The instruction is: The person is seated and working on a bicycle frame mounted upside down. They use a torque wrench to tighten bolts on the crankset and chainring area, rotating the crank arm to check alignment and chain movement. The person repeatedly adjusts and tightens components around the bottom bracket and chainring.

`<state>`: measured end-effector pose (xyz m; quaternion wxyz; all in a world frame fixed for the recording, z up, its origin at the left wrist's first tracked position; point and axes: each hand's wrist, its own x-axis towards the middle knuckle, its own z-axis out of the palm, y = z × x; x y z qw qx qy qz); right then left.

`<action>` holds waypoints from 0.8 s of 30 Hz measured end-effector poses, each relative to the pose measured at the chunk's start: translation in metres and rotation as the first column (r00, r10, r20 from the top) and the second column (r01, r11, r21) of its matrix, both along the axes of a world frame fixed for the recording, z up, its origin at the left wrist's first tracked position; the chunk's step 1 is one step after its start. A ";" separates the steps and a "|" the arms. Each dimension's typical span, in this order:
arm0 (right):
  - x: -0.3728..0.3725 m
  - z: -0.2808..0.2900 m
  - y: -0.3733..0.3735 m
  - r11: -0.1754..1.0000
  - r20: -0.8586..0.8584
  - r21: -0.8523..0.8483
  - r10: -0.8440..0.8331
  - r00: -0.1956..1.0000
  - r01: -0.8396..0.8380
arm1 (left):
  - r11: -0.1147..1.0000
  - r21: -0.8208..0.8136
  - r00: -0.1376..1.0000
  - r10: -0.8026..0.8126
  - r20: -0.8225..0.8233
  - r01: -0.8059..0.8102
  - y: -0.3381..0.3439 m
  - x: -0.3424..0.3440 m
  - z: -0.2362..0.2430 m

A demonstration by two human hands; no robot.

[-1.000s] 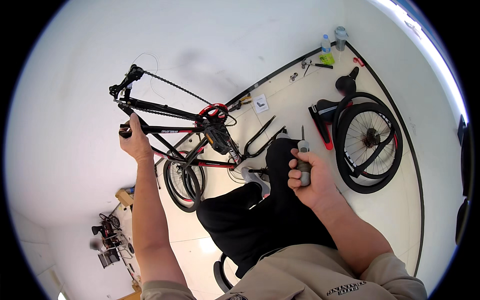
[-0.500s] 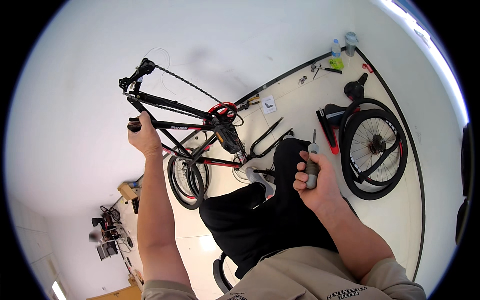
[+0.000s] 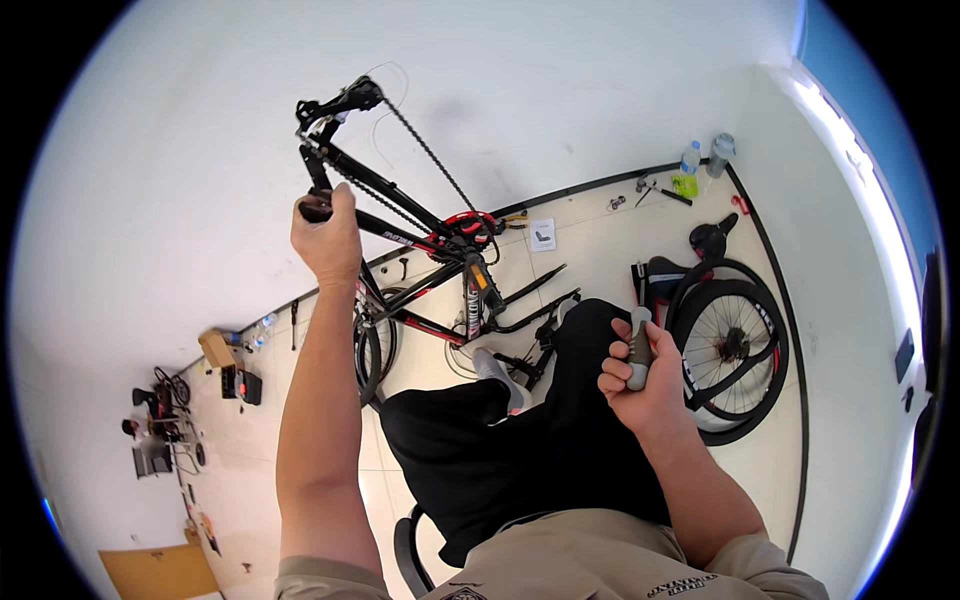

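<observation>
My left hand [image 3: 328, 235] is raised and closed around a black tube at the rear end of a bicycle frame [image 3: 428, 325]. The frame is black with red parts and hangs tilted, without a rear wheel at that end. Its chain [image 3: 425, 145] runs from the rear derailleur [image 3: 362, 94] to a red chainring [image 3: 465, 220]. A pedal [image 3: 481, 276] with an orange reflector sits at the crank. In my right hand [image 3: 655, 385], above my knee, is a screwdriver [image 3: 639, 345] with a grey handle, pointing away from me and apart from the frame.
A bicycle wheel [image 3: 733, 343] with a loose tyre lies at the right. Near the far wall are a hammer [image 3: 672, 194], a water bottle [image 3: 691, 158], a grey cup [image 3: 721, 155] and a printed sheet [image 3: 542, 235]. A cardboard box [image 3: 216, 349] and a person [image 3: 142, 428] are farther left.
The view has shifted, bringing more of the left side into sight. My left hand and the frame's rear end appear farther right and higher. Both hands keep their grips.
</observation>
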<state>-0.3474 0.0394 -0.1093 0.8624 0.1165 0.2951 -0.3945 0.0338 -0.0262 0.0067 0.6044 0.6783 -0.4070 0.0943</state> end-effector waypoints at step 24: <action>0.102 0.011 -0.080 0.690 -0.730 -0.438 0.102 0.676 -0.576 | 0.999 0.039 1.000 0.018 -0.019 -0.017 0.017 -0.016 0.008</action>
